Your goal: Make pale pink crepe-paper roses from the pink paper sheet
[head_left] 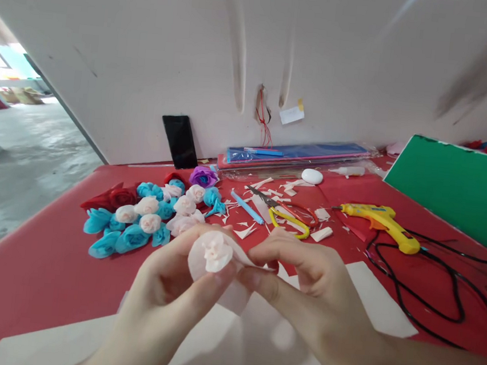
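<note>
Between both hands is a pale pink paper flower (216,253), its petals rolled around a small centre. My left hand (173,290) is closed around the flower's base, thumb at the front. My right hand (306,292) pinches the loose end of the paper strip on the flower's right side. Below the hands lie large pale paper sheets (271,340) on the red table (35,283). Beyond them are scissors (289,222) with one yellow and one red handle, a light blue pen (247,207) and scattered paper scraps (245,230).
Finished blue, white, red and purple paper flowers (149,222) cluster at left. A yellow glue gun (381,221) with a black cord (452,289) lies at right, before a green board (458,191). A black phone (180,141) leans on the wall near packaged paper (298,153).
</note>
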Motion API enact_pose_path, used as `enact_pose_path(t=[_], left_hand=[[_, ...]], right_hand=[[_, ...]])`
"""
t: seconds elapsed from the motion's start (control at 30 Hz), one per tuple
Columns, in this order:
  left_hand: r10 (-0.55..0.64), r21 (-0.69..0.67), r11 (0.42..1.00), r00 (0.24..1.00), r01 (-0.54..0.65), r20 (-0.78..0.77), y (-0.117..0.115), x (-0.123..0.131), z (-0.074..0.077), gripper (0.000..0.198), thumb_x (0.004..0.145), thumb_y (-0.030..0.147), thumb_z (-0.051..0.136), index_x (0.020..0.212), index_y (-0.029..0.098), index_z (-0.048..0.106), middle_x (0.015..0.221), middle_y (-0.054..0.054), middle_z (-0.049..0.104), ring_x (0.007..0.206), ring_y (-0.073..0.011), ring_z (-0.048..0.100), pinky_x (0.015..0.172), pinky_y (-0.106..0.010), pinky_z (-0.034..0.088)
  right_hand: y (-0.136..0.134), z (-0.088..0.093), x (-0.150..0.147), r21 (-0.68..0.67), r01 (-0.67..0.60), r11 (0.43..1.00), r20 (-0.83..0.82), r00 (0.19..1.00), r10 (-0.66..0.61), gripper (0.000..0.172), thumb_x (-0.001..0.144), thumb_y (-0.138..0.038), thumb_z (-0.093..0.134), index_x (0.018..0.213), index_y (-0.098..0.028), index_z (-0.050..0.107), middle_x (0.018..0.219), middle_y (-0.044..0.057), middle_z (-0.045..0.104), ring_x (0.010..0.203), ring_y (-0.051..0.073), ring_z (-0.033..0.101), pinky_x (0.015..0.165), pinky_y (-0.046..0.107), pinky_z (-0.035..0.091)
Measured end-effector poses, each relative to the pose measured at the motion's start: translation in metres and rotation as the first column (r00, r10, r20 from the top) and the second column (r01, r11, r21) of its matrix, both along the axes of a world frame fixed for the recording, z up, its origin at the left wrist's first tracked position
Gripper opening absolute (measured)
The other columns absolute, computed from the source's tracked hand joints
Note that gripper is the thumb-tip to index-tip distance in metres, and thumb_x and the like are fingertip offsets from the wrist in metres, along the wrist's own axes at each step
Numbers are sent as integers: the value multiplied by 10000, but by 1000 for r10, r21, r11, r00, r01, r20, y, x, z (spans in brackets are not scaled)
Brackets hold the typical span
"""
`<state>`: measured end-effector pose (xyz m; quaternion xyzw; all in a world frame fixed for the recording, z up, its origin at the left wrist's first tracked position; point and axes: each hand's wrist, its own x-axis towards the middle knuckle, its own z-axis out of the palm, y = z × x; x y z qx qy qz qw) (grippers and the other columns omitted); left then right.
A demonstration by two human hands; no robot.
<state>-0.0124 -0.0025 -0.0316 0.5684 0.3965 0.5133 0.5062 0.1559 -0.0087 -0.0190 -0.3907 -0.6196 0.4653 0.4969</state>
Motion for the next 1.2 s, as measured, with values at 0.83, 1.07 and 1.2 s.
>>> enact_pose_path(t=[0.83, 1.07, 1.2], left_hand=[[-141, -189, 966, 972, 177, 186, -2, -3, 11, 193, 792, 453, 845, 737, 277, 788, 712, 62, 691, 664, -89, 627, 580, -84, 518], [-121, -219, 961, 971, 166, 205, 1, -2, 13, 157, 815, 442, 830, 800, 286, 823, 701, 52, 742, 667, -112, 696, 624, -121, 566], [-45, -200, 976, 977, 87, 209, 1, 1, 12, 164, 802, 465, 834, 817, 303, 820, 680, 58, 734, 682, -121, 703, 639, -122, 575]], right_hand=[[7, 12, 2, -303, -174, 937, -226, 968, 106, 160, 661, -259, 920, 631, -226, 767, 594, -49, 706, 562, 96, 642, 565, 184, 551], [9, 7, 8, -133, -201, 971, -172, 969, 177, 355, 929, -485, 641, 707, -252, 792, 719, 7, 772, 686, 156, 735, 607, 230, 587], [6, 6, 6, 124, 6, 992, 69, 997, -15, 46, 793, -257, 765, 757, -257, 793, 678, -20, 772, 613, 154, 690, 535, 233, 544]])
